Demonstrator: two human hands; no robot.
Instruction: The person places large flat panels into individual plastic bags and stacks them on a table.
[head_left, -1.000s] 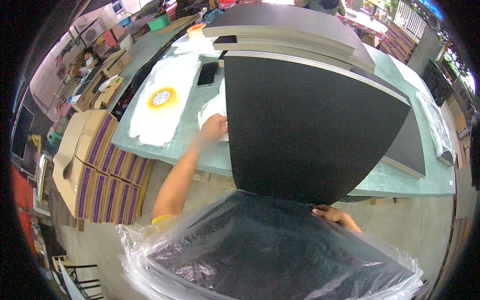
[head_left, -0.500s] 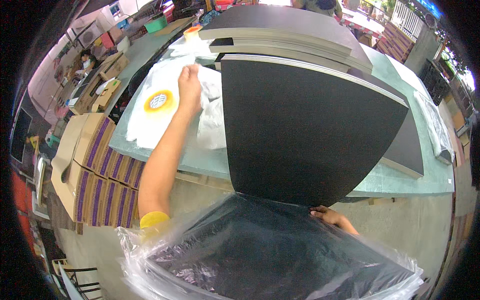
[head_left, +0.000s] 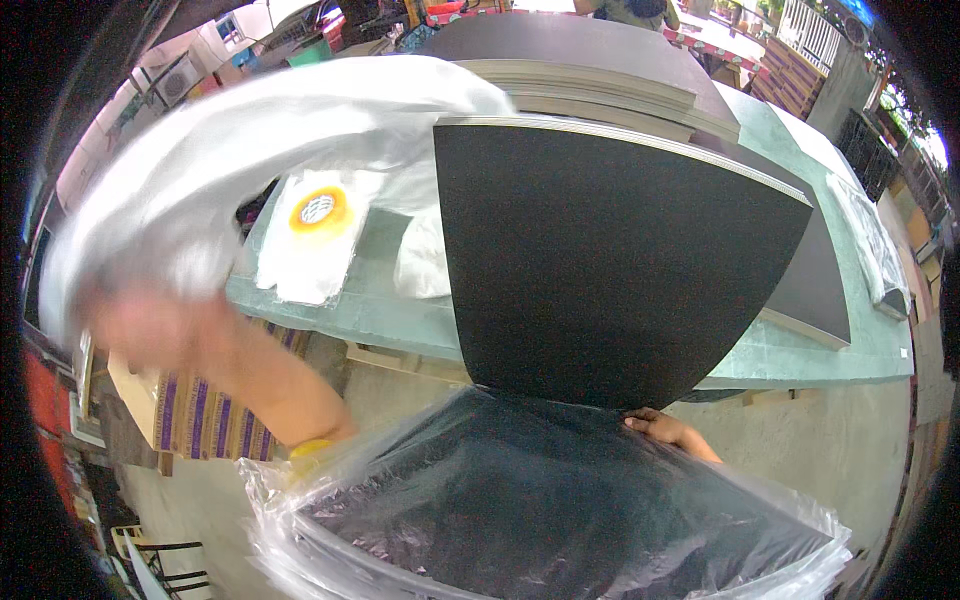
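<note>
The left hand (head_left: 165,325) has film (head_left: 330,92) clenched in its grip, while the right hand (head_left: 662,429), its grip unclear to me, seemingly steadies the panel (head_left: 620,260).

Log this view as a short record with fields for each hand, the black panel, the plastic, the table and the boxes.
Left hand: blurred, holding white plastic sheet
Right hand: where black panel meets clear plastic
Black panel: pale far edge
Clear plastic: wrinkled, nearest the person
Table: greenish, bearing panel stack
Boxes: brown, purple-striped, at left
</note>
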